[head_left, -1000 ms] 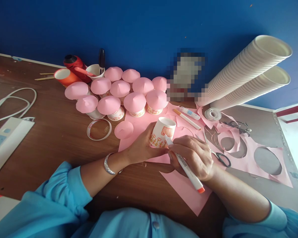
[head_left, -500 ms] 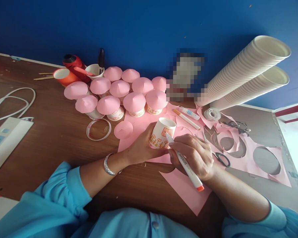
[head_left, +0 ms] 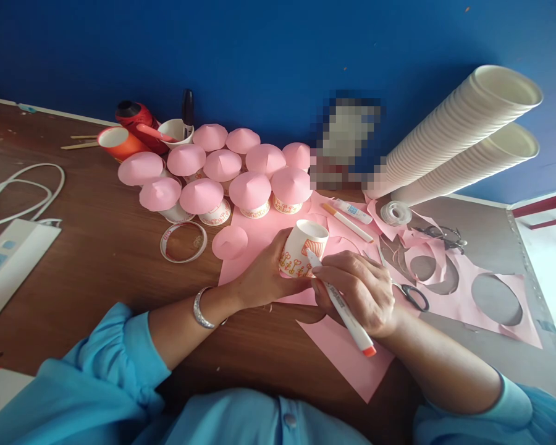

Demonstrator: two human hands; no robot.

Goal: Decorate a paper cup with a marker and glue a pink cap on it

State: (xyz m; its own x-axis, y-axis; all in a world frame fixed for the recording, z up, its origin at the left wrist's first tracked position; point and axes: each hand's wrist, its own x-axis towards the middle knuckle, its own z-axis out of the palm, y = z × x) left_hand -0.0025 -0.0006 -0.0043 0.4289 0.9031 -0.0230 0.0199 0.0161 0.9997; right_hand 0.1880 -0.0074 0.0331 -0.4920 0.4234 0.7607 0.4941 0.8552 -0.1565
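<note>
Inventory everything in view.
Decorated cup: one, white, centre
Markers: two, white-orange, centre
Cones: twelve, pink, left and centre
Cup stacks: two, white, right
Tumbler: one, orange, left
Unclear tool: one, red-black, left
Open cup: one, white, left
Sticks: two, pale, left
Ring: one, white, left
Tape roll: one, white, right
Tube: one, white, on paper
Paper: several, pink, centre and right
Scissors: at least one, dark, right
Power strip: one, white, left
Cable: one, white, left
Wall: one, blue, rear
Sleeves: two, blue, below
Bracelet: one, silver, left wrist
Left hand: one, around cup
Right hand: one, around marker
</note>
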